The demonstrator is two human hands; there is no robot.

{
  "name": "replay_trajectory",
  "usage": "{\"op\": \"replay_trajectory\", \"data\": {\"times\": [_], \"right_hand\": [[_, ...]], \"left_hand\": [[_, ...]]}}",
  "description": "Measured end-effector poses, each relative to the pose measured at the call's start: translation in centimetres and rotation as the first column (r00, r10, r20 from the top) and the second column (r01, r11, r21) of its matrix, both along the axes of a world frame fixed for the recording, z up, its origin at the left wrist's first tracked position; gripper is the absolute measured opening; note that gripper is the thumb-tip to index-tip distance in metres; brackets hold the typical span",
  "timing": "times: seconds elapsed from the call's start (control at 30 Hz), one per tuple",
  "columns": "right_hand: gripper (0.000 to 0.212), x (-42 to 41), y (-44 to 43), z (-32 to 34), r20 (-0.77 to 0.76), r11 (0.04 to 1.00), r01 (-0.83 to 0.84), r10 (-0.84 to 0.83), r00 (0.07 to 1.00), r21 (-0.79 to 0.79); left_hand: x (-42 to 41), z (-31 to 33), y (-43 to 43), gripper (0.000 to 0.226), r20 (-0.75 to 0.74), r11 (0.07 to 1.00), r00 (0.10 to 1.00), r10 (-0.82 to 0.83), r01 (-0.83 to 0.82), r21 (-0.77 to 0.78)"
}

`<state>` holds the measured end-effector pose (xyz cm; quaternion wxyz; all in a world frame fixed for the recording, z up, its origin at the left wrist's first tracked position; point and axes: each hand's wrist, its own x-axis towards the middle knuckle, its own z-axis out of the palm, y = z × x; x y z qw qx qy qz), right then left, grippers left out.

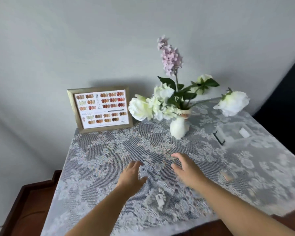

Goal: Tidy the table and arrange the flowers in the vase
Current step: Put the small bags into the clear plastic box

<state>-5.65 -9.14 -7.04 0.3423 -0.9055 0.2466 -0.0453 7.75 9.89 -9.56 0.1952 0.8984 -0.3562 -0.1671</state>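
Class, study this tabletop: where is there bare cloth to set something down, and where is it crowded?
Free: the lace tablecloth between the picture frame, the vase and the left hand; also the near-left cloth beside the left forearm. Crowded: the far right, where drooping flowers overhang a clear box, and the near middle, where small clear items lie under the right hand.

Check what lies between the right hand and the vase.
Only bare lace tablecloth, in the head view: right hand open, vase beyond.

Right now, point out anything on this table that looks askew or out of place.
One white flower droops far out to the right of the vase, its stem nearly level, away from the bunch. Small clear items lie loose near the front edge.
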Motion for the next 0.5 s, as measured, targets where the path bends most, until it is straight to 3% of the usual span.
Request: {"op": "replay_trajectory", "data": {"times": [0.27, 0.5], "right_hand": [[0.054, -4.9, -4.0, -2.0, -0.234, 0.987, -0.103, 0.073, 0.969, -0.121], [0.078, -4.1, -5.1, -4.0, -0.387, 0.950, -0.232, 0.137, 0.912, -0.211]], "left_hand": [[-6.4, -1.2, -1.5, 0.079, -0.009, 0.972, 0.991, -0.135, 0.134, 0.194], [-6.0, -1.6, -3.3, 0.059, 0.067, 0.969, 0.989, -0.134, 0.117, 0.216]]}}
